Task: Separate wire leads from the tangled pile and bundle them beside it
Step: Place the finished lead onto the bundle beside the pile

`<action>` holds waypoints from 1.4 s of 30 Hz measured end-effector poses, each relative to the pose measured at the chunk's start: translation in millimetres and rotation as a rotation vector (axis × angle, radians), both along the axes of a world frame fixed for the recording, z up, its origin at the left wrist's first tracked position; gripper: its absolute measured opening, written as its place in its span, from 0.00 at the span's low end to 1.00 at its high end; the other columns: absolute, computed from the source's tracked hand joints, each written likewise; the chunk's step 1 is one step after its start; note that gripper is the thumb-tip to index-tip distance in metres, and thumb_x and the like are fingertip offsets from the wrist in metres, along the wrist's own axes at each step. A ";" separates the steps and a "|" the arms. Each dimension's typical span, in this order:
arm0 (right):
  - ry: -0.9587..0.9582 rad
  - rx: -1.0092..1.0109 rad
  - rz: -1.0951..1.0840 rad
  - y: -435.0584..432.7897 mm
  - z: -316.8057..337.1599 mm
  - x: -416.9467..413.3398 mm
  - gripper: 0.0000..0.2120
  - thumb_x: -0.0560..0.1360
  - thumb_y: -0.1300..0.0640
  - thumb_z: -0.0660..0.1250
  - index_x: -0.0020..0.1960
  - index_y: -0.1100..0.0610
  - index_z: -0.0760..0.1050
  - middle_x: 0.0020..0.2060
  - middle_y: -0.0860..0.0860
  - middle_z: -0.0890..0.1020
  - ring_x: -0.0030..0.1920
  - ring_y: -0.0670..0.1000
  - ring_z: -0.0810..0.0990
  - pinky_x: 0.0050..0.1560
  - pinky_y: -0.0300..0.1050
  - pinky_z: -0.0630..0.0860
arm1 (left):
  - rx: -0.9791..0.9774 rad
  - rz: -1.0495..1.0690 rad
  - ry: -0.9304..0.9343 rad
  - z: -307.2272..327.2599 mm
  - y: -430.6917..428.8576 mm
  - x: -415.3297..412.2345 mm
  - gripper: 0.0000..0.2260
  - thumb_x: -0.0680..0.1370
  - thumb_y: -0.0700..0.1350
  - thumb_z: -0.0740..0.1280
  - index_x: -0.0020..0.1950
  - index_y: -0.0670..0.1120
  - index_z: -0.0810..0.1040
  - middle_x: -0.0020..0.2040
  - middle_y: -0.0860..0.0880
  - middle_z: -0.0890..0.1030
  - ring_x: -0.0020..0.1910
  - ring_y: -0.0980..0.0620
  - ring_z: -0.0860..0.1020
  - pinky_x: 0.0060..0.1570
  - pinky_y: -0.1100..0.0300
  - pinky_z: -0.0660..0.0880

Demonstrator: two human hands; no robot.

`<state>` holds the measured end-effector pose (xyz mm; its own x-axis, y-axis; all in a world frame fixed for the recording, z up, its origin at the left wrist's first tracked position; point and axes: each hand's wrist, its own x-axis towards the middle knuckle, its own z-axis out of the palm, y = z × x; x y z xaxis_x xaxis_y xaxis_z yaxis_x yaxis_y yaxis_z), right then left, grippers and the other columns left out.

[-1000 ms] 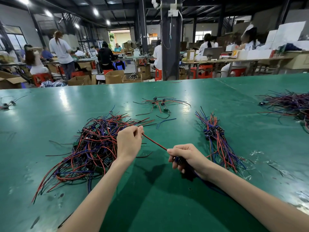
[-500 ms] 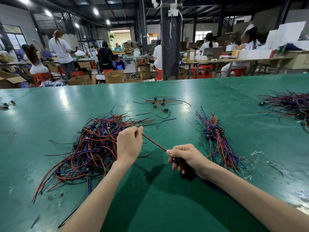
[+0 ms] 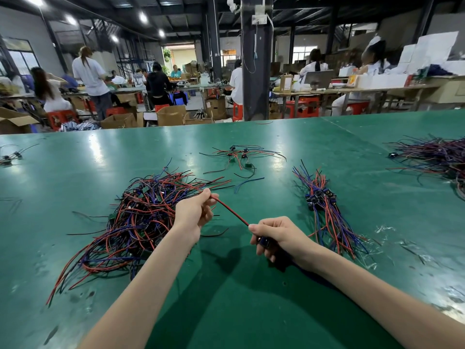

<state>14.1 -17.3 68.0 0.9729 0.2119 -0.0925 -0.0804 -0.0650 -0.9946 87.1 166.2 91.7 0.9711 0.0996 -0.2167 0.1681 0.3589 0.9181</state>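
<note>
Hardly any shift: left hand [image 3: 193, 212] still pinches red lead [image 3: 231, 214]; right hand [image 3: 276, 235] grips its far end, probably connector [image 3: 263, 240].

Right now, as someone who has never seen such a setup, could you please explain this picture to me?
No machine here: these are a person's two bare hands, filmed by one wide-angle camera worn on the head, looking forward and down. The surface is a green table. On its left lies a tangled pile of red, blue and black wire leads; on its right, a tidier bundle. A few loose leads sit further back, and a second pile lies far right. The left hand pinches a red lead; the right hand grips its other end, beside a small dark connector. The lead stretches straight between them.
</note>
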 end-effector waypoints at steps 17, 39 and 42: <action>-0.060 0.183 -0.120 3.4 -8.4 3.2 0.13 0.75 0.54 0.65 0.37 0.62 0.75 0.24 0.55 0.76 0.21 0.48 0.71 0.20 0.36 0.67 | 0.232 -0.431 -0.256 -20.2 -43.0 -31.6 0.04 0.76 0.39 0.68 0.41 0.41 0.80 0.36 0.44 0.78 0.30 0.55 0.75 0.37 0.65 0.75; -0.046 0.020 -0.045 4.7 -4.0 -0.5 0.14 0.76 0.56 0.67 0.33 0.59 0.76 0.25 0.55 0.78 0.21 0.46 0.70 0.21 0.35 0.67 | 0.192 0.031 -0.226 -14.5 -0.7 2.3 0.07 0.73 0.40 0.73 0.35 0.41 0.82 0.29 0.48 0.79 0.23 0.59 0.69 0.26 0.69 0.70; -0.044 0.013 -0.039 4.8 -3.7 -1.6 0.14 0.76 0.56 0.67 0.32 0.59 0.76 0.25 0.55 0.78 0.21 0.46 0.70 0.21 0.35 0.66 | 0.240 0.099 -0.231 -16.2 6.0 6.7 0.06 0.72 0.42 0.73 0.36 0.42 0.83 0.30 0.47 0.80 0.24 0.58 0.68 0.28 0.67 0.71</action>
